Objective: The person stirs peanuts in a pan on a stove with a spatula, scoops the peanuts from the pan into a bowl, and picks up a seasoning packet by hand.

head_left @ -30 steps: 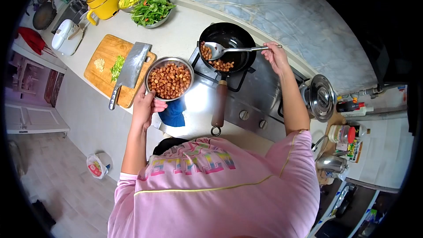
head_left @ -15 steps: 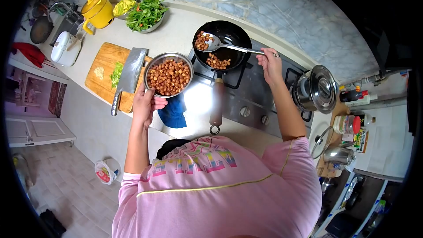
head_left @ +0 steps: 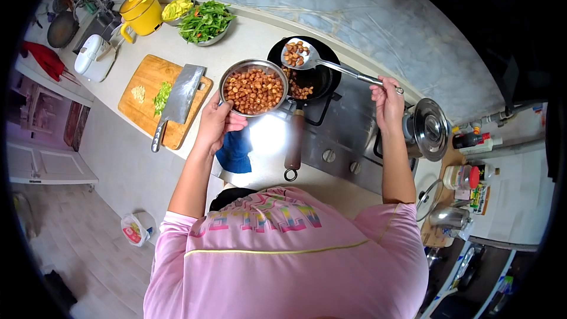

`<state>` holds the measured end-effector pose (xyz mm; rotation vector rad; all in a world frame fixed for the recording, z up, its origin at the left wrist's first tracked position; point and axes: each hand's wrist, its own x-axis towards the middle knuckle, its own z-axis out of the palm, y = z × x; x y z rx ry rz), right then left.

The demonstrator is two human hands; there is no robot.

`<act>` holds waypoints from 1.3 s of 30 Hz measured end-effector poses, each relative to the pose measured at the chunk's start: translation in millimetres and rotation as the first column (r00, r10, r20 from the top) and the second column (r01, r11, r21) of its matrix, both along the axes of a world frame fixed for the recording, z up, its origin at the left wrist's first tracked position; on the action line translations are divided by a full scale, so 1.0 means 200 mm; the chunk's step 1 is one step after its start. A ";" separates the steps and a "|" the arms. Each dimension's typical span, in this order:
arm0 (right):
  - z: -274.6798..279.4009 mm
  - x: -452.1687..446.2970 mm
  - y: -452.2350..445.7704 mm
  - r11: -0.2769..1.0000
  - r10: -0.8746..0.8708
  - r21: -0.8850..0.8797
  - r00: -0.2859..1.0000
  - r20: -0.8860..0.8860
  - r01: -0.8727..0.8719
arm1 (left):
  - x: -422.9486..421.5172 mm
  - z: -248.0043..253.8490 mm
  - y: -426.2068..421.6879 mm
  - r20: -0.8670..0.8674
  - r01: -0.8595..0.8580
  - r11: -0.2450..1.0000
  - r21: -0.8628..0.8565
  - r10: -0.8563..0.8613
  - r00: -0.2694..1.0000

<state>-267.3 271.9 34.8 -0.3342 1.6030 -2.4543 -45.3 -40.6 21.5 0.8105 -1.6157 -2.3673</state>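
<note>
My left hand (head_left: 220,120) grips the near left rim of a metal bowl (head_left: 225,95) full of brown nuts (head_left: 254,90). The bowl is held up beside the black wok (head_left: 322,82), close to its left edge. My right hand (head_left: 387,101) is closed round the handle of a metal spatula (head_left: 348,71). Several nuts (head_left: 295,53) lie on the spatula's head, which is raised above the wok. More nuts (head_left: 301,91) remain in the wok, whose brown handle (head_left: 294,142) points toward me.
Left of the bowl, a cleaver (head_left: 183,94) lies on a wooden board (head_left: 142,77) with chopped green and pale pieces. Behind are a bowl of greens (head_left: 205,22) and a yellow pot (head_left: 142,13). A lidded steel pot (head_left: 430,130) stands right; a blue cloth (head_left: 235,152) hangs at the front.
The spatula has risen above the wok with nuts on its head. My left hand has brought the bowl rightward, nearer the wok.
</note>
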 end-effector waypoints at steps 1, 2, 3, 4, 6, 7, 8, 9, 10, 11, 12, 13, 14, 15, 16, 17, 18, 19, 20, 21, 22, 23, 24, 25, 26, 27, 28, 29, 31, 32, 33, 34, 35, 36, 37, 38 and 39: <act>0.07 0.03 -0.02 1.000 0.013 0.019 0.999 -0.031 -0.013 | -0.01 -0.01 0.00 -0.011 0.011 1.000 0.015 -0.011 1.000; 0.12 0.07 -0.05 0.999 0.026 0.038 0.998 -0.059 -0.024 | -0.02 -0.01 0.00 -0.015 0.020 1.000 0.013 -0.020 1.000; 0.17 0.11 -0.08 0.998 0.039 0.057 0.996 -0.086 -0.034 | -0.02 -0.02 0.01 -0.017 0.024 1.000 0.011 -0.024 1.000; 0.20 0.14 -0.10 0.993 0.080 0.095 0.991 -0.109 -0.070 | -0.03 -0.02 0.01 -0.022 0.027 1.000 0.008 -0.026 0.999; 0.24 0.21 -0.14 0.971 0.138 0.232 0.940 -0.312 -0.066 | -0.02 -0.03 0.00 -0.029 0.026 1.000 0.002 -0.026 0.999; 0.24 0.23 -0.16 0.953 0.178 0.296 0.897 -0.404 -0.056 | -0.02 -0.03 0.00 -0.033 0.023 1.000 -0.001 -0.023 0.999; 0.23 0.24 -0.15 0.957 0.196 0.287 0.838 -0.509 -0.049 | -0.01 -0.03 0.00 -0.036 0.020 1.000 -0.003 -0.020 0.999; 0.24 0.24 -0.16 0.961 0.195 0.272 0.818 -0.541 -0.049 | 0.00 -0.03 0.00 -0.047 0.013 1.000 -0.007 -0.014 0.999; 0.26 0.23 -0.16 0.965 0.193 0.258 0.798 -0.570 -0.049 | 0.00 -0.02 0.00 -0.056 0.007 1.000 -0.010 -0.008 0.998; 0.26 0.23 -0.15 0.969 0.190 0.243 0.778 -0.599 -0.049 | 0.01 -0.02 -0.01 -0.066 0.002 1.000 -0.014 -0.003 0.998; 0.26 0.21 -0.15 0.972 0.153 0.233 0.800 -0.580 -0.016 | 0.02 -0.02 -0.02 -0.064 0.009 1.000 -0.005 -0.009 0.998; 0.26 0.20 -0.16 0.980 0.115 0.199 0.861 -0.495 -0.017 | 0.03 -0.02 -0.02 -0.062 -0.001 1.000 -0.004 0.001 0.998; 0.26 0.17 -0.16 0.986 0.077 0.166 0.912 -0.404 -0.010 | 0.03 -0.02 -0.02 -0.059 -0.008 1.000 -0.003 0.008 0.998; 0.26 0.14 -0.16 0.991 0.038 0.133 0.952 -0.304 0.003 | 0.03 -0.02 -0.02 -0.055 -0.012 1.000 -0.001 0.012 0.998; 0.25 0.10 -0.16 0.995 0.005 0.096 0.972 -0.234 0.018 | 0.04 -0.06 -0.05 -0.058 -0.021 1.000 0.003 0.021 0.998; 0.21 0.05 -0.14 0.995 0.002 0.097 0.977 -0.212 0.019 | 0.05 -0.09 -0.06 -0.049 -0.028 0.999 0.021 0.029 0.998; 0.16 -0.01 -0.11 0.995 -0.006 0.097 0.982 -0.188 0.024 | 0.07 -0.08 -0.07 -0.043 -0.046 0.999 0.011 0.047 0.998; 0.14 -0.05 -0.09 0.995 -0.015 0.095 0.986 -0.167 0.031 | 0.09 -0.07 -0.07 -0.039 -0.064 0.998 0.001 0.064 0.997; 0.14 -0.08 -0.08 0.976 -0.063 0.191 0.978 -0.201 0.102 | 0.11 -0.06 -0.08 -0.036 -0.082 0.997 -0.008 0.082 0.996; 0.15 -0.11 -0.08 0.954 -0.052 0.275 0.969 -0.240 0.120 | 0.15 -0.06 -0.08 -0.027 -0.099 0.995 -0.017 0.099 0.995; 0.16 -0.14 -0.08 0.924 -0.039 0.356 0.961 -0.273 0.139 | 0.18 -0.06 -0.09 -0.007 -0.118 0.993 -0.022 0.118 0.993; 0.16 -0.17 -0.08 0.906 -0.008 0.401 0.954 -0.299 0.134 | 0.21 -0.08 -0.10 0.002 -0.119 0.992 -0.040 0.119 0.993; 0.16 -0.20 -0.09 0.887 0.023 0.444 0.946 -0.324 0.131 | 0.24 -0.07 -0.09 0.015 -0.148 0.988 -0.041 0.148 0.989; 0.16 -0.24 -0.10 0.865 0.055 0.484 0.935 -0.349 0.130 | 0.26 -0.06 -0.09 0.027 -0.178 0.983 -0.043 0.179 0.983; 0.17 -0.27 -0.12 0.843 0.093 0.524 0.926 -0.366 0.122 | 0.28 -0.07 -0.09 0.035 -0.180 0.982 -0.056 0.182 0.983; 0.19 -0.29 -0.15 0.819 0.135 0.563 0.914 -0.382 0.114 | 0.29 -0.07 -0.08 0.046 -0.181 0.982 -0.057 0.184 0.982; 0.21 -0.31 -0.18 0.799 0.166 0.592 0.906 -0.389 0.108 | 0.30 -0.06 -0.08 0.058 -0.185 0.981 -0.059 0.189 0.980; 0.23 -0.32 -0.22 0.778 0.200 0.621 0.897 -0.395 0.100 | 0.31 -0.06 -0.07 0.070 -0.191 0.980 -0.060 0.195 0.978; 0.24 -0.35 -0.28 0.761 0.260 0.647 0.889 -0.377 0.051 | 0.32 -0.07 -0.08 0.090 -0.184 0.981 -0.060 0.189 0.978; 0.24 -0.35 -0.31 0.764 0.288 0.645 0.890 -0.352 0.008 | 0.32 -0.07 -0.08 0.090 -0.186 0.981 -0.055 0.190 0.978; 0.24 -0.35 -0.33 0.765 0.318 0.642 0.890 -0.327 -0.037 | 0.33 -0.08 -0.08 0.091 -0.189 0.981 -0.049 0.193 0.977; 0.24 -0.35 -0.35 0.765 0.339 0.640 0.888 -0.311 -0.068 | 0.34 -0.08 -0.08 0.091 -0.194 0.980 -0.048 0.197 0.976; 0.24 -0.34 -0.37 0.764 0.360 0.637 0.885 -0.295 -0.099 | 0.34 -0.08 -0.07 0.091 -0.198 0.979 -0.047 0.201 0.975; 0.24 -0.33 -0.39 0.763 0.380 0.634 0.882 -0.279 -0.128 | 0.35 -0.08 -0.07 0.090 -0.200 0.979 -0.046 0.203 0.975; 0.24 -0.32 -0.40 0.759 0.394 0.633 0.881 -0.261 -0.152 | 0.35 -0.09 -0.07 0.090 -0.202 0.979 -0.039 0.205 0.975; 0.24 -0.31 -0.41 0.756 0.407 0.630 0.880 -0.244 -0.175 | 0.35 -0.09 -0.07 0.089 -0.202 0.979 -0.034 0.204 0.975; 0.24 -0.30 -0.41 0.754 0.418 0.628 0.878 -0.231 -0.194 | 0.35 -0.09 -0.07 0.083 -0.201 0.979 -0.028 0.203 0.976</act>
